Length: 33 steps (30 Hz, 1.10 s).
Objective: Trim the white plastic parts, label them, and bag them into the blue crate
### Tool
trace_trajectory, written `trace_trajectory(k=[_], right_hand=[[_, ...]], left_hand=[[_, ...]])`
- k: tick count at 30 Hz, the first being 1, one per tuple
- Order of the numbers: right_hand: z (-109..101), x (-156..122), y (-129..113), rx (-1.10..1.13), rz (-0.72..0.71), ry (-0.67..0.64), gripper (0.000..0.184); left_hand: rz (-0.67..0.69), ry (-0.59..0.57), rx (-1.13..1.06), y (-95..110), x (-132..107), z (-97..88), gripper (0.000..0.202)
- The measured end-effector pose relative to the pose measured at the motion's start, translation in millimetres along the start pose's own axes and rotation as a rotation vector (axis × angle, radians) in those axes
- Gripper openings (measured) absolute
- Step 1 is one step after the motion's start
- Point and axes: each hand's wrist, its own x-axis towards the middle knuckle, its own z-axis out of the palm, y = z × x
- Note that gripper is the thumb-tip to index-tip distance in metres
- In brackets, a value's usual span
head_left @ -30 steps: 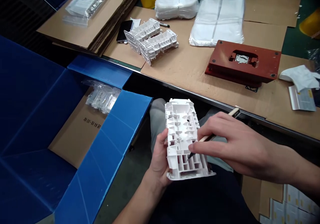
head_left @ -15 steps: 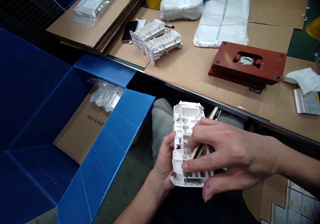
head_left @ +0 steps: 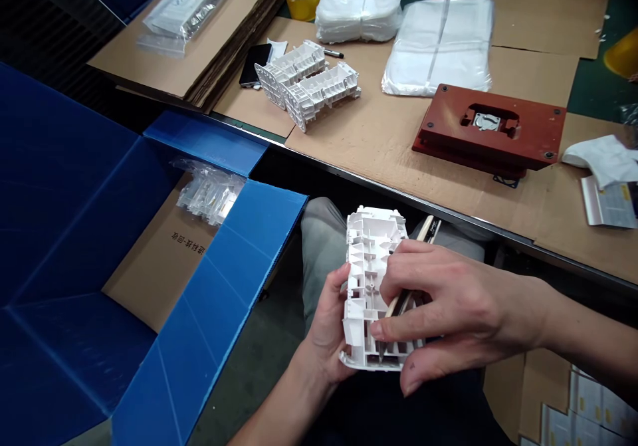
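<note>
Head view: the left hand (head_left: 326,330) cradles a white plastic moulding (head_left: 371,280) above the lap, fingers curled around its edge. The right hand (head_left: 448,306) grips a pointed wooden-handled tool (head_left: 396,305), tip inside the moulding. Two further mouldings (head_left: 306,87) lie on the worktop (head_left: 379,147); bagged parts (head_left: 212,193) lie in the blue corrugated bin (head_left: 209,266).

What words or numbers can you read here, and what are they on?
Upside-down Chinese print on the brown cardboard inside the blue corrugated plastic box: ends "回收"; the rest is too blurred to read.
Printed leaflet at the right: too small to read.
Stacked printed cards at the bottom right: too small to read.
</note>
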Motion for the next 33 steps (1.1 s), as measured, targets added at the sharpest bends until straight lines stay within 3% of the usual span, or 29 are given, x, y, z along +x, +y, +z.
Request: trace_trajectory(k=[5, 7, 10, 12, 15, 18, 22, 28, 30, 33], right_hand=[[-1.4, -4.2, 4.1, 0.046, 0.028, -0.004, 0.028], [-1.7, -7.6, 6.3, 0.098, 0.054, 0.053, 0.027], [1.2, -13.8, 9.7, 0.115, 0.191, 0.260, 0.023], [6.4, -18.4, 12.3, 0.112, 0.339, 0.427, 0.030], [20.1, -26.5, 18.3, 0.125, 0.596, 0.675, 0.033], [40.5, -37.2, 26.3, 0.191, 0.835, 0.901, 0.023], [72.6, -50.3, 33.2, 0.424, 1.073, 1.104, 0.029], [105.6, -50.3, 23.3, 0.634, 1.100, 1.193, 0.033], [110.3, -46.2, 16.5, 0.648, 1.116, 1.178, 0.033], [111.6, -39.1, 4.1, 0.553, 1.170, 1.108, 0.036]], left_hand=[[-0.002, 0.006, -0.016, 3.3, 5.1, 2.3, 0.045], [0.022, -0.005, -0.009, 6.4, 6.9, 2.2, 0.048], [0.063, -0.066, 0.049, 12.5, 7.1, -1.0, 0.052], [0.108, -0.060, 0.138, 16.7, 6.1, -5.3, 0.061], [0.198, 0.057, 0.297, 21.8, 5.0, -11.4, 0.069], [0.285, 0.162, 0.389, 25.0, 5.3, -11.4, 0.071], [0.432, 0.278, 0.412, 30.2, 6.2, -2.2, 0.080], [0.532, 0.457, 0.417, 41.3, 3.8, 6.0, 0.064], [0.550, 0.479, 0.381, 40.5, 4.5, 6.3, 0.058], [0.686, 0.457, 0.312, 34.6, 8.0, 8.4, 0.059]])
